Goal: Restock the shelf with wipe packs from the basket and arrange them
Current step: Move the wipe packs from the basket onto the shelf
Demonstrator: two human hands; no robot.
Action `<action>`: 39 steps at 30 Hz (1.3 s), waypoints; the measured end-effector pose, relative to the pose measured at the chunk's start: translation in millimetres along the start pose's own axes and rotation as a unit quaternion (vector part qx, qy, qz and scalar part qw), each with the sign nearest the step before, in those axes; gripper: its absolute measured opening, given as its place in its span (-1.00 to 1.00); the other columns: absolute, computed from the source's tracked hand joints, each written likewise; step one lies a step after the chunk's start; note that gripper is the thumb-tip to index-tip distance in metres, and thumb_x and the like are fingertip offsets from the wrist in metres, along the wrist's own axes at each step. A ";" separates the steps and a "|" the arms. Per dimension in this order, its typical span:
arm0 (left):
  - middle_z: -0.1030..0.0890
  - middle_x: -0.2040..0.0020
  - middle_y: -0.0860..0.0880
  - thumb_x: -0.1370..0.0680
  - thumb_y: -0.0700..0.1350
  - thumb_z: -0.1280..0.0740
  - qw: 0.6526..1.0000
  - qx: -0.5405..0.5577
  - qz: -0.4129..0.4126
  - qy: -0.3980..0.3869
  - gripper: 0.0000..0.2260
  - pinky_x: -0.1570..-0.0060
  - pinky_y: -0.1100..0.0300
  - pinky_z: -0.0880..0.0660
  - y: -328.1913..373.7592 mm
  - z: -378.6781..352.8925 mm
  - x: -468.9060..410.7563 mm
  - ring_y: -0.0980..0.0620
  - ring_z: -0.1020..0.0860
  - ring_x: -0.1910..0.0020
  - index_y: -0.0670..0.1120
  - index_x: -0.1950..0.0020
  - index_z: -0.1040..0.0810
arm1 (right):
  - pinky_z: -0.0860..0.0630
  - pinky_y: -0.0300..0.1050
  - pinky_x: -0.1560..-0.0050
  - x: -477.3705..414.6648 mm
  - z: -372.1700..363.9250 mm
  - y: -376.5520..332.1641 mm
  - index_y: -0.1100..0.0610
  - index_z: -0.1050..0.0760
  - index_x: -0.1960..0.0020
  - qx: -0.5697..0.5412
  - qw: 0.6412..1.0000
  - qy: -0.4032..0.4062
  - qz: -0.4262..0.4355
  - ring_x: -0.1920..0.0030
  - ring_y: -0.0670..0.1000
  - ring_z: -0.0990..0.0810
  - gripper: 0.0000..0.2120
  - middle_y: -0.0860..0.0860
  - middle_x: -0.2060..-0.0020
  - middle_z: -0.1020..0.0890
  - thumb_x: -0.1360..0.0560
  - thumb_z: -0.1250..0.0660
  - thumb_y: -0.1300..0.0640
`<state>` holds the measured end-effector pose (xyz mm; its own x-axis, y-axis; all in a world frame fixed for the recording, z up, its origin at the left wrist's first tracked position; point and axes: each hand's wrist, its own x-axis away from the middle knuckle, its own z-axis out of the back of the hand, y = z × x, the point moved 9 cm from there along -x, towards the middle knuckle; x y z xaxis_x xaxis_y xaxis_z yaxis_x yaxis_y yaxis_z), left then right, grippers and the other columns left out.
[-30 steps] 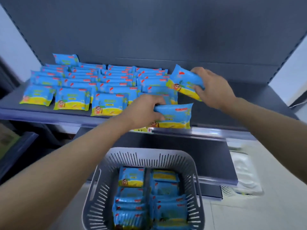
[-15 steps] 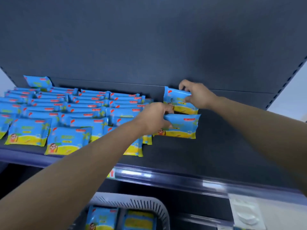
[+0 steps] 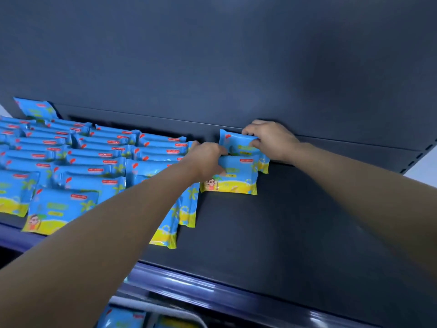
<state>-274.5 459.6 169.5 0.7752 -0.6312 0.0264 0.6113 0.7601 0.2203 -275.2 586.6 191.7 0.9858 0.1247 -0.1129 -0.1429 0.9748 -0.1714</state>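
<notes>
Beside stocked rows (image 3: 94,166), left grip (image 3: 208,159) pinches front pack (image 3: 236,178), right grip (image 3: 272,138) rear pack (image 3: 234,143); basket (image 3: 165,310) mostly cropped.

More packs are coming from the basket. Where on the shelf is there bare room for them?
Bare shelf lies right of the front pack in the left hand and the back pack in the right hand, and forward to the rail. Left of them, overlapping rows crowd it.

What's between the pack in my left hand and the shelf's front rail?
Nothing; the head view shows bare shelf from that pack to the rail.
</notes>
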 end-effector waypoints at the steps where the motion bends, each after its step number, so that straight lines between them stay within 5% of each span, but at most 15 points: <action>1: -0.59 -0.06 -0.01 -0.47 -0.05 -0.38 1.000 -0.018 0.002 -0.001 -0.62 -0.13 0.12 -0.19 -0.7 -1.5 -7.5 -0.06 -0.47 -0.12 -0.02 -0.28 -0.47 | -0.45 -0.03 -0.06 1.5 0.4 0.3 0.10 -0.48 -0.22 0.008 1.000 0.009 0.006 -0.11 0.11 -0.49 -0.70 0.03 -0.11 -0.51 -0.52 -0.23 0.28; 5: -0.46 -0.24 -0.05 -0.49 -0.03 -0.34 0.998 -0.066 0.001 0.018 -0.57 -0.18 0.06 -0.20 1.7 -6.9 -32.1 -0.07 -0.37 -0.25 -0.01 -0.35 -0.40 | -0.44 -0.02 -0.03 13.0 9.0 1.5 0.14 -0.48 -0.24 0.013 0.997 0.079 0.014 -0.12 0.12 -0.47 -0.59 0.08 -0.11 -0.52 -0.48 -0.14 0.43; 15: -0.40 -0.24 -0.06 -0.46 0.00 -0.39 0.991 -0.061 -0.014 0.116 -0.54 -0.16 0.07 -0.18 8.0 6.7 -15.7 -0.08 -0.32 -0.25 -0.04 -0.32 -0.39 | -0.41 0.07 -0.11 59.1 27.9 -17.2 0.23 -0.50 -0.19 0.044 0.983 0.180 0.004 -0.09 0.20 -0.50 -0.75 0.15 -0.07 -0.58 -0.55 -0.18 0.25; 22: -0.48 -0.09 -0.06 -0.44 -0.09 -0.39 0.967 0.038 -0.091 0.234 -0.68 -0.04 0.16 -0.14 17.3 50.9 77.8 -0.09 -0.39 -0.14 -0.06 -0.18 -0.50 | -0.41 0.04 0.01 111.2 35.5 -82.2 0.23 -0.54 -0.11 0.053 0.971 0.233 0.021 -0.01 0.21 -0.54 -0.79 0.14 -0.01 -0.59 -0.48 -0.30 0.24; 28: -0.55 -0.08 -0.15 -0.43 -0.12 -0.43 0.949 0.099 -0.145 0.260 -0.69 -0.15 -0.03 -0.31 4.8 67.3 197.8 -0.16 -0.47 -0.12 -0.17 -0.14 -0.56 | -0.35 0.00 -0.04 168.2 23.4 -175.4 0.25 -0.55 -0.09 0.043 0.967 0.248 0.039 -0.04 0.23 -0.56 -0.76 0.17 -0.04 -0.60 -0.44 -0.32 0.23; 35: -0.58 -0.02 -0.19 -0.40 -0.17 -0.46 0.976 0.098 -0.124 0.153 -0.71 -0.11 -0.11 -0.43 -56.0 -13.7 310.7 -0.21 -0.53 -0.05 -0.24 -0.07 -0.58 | -0.49 0.11 0.03 237.7 -64.4 -284.1 0.28 -0.56 -0.08 -0.019 0.983 0.162 0.083 0.00 0.24 -0.59 -0.78 0.20 -0.03 -0.61 -0.44 -0.35 0.26; 39: -0.54 -0.11 -0.13 -0.44 -0.11 -0.43 0.994 0.089 -0.063 0.010 -0.68 -0.19 -0.02 -0.35 -97.8 -102.0 352.8 -0.15 -0.47 -0.16 -0.15 -0.17 -0.55 | -0.32 0.05 -0.23 259.2 -166.0 -309.0 0.16 -0.43 -0.28 -0.037 0.996 -0.065 0.040 -0.24 0.15 -0.42 -0.67 0.11 -0.25 -0.47 -0.54 -0.25 0.08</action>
<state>-44.6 178.3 57.7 0.6977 -0.7156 -0.0319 0.6681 0.6341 0.3893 9.7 287.0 52.9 0.9735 0.2286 -0.0011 -0.2222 0.9454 -0.2383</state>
